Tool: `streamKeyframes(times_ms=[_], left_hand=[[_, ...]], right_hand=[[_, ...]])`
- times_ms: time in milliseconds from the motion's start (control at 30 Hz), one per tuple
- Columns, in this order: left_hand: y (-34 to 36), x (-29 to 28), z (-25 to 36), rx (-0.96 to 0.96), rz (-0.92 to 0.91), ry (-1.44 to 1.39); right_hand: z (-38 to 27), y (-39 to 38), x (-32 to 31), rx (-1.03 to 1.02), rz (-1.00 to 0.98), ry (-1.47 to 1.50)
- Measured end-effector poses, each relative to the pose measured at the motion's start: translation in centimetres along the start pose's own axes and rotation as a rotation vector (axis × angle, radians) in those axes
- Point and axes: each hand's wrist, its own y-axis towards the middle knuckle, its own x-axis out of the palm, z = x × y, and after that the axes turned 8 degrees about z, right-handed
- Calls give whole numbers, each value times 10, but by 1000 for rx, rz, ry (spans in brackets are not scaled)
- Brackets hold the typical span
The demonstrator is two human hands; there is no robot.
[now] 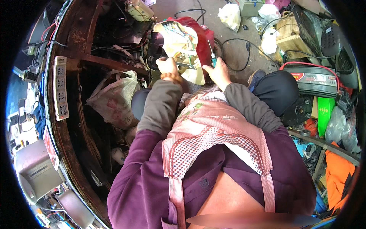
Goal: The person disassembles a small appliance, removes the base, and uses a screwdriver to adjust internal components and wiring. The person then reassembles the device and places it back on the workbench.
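Note:
In front of me, between my knees, stands an opened appliance with a red curved shell (206,45) and a cream-coloured inside (177,36). Loose wires run through it. My right hand (219,73) is closed around the teal handle of a screwdriver (214,61) at the shell's near right edge, its thin shaft pointing up and away. At the near left side, my left hand (167,67) is closed, with a narrow dark piece stretching from its fingers across the cream part. Whether that piece is a tool or part of the appliance, I cannot tell.
A wooden bench frame with a white power strip (61,88) runs along the left, a white sack (116,99) beneath it. Black cable (248,51) loops over the floor. To the right crowd a wooden box (291,36), a grey finned power unit (310,81) and a green box (325,114).

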Motion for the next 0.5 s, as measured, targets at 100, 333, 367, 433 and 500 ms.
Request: streamKeyframes(times_ms=[100, 333, 367, 433, 500], left_hand=[[75, -5, -44, 97, -390, 198], [-17, 46, -12, 357, -322, -65], [-15, 39, -17, 336, -295, -66], [17, 37, -44, 245, 118, 50], [13, 41, -1, 29, 142, 113]], right_hand=[[-32, -16, 3, 33, -225, 194], [-24, -6, -4, 106, -155, 179], [-24, -5, -2, 157, -140, 202], [-29, -10, 2, 162, -146, 251], [-12, 2, -5, 184, -112, 209]])
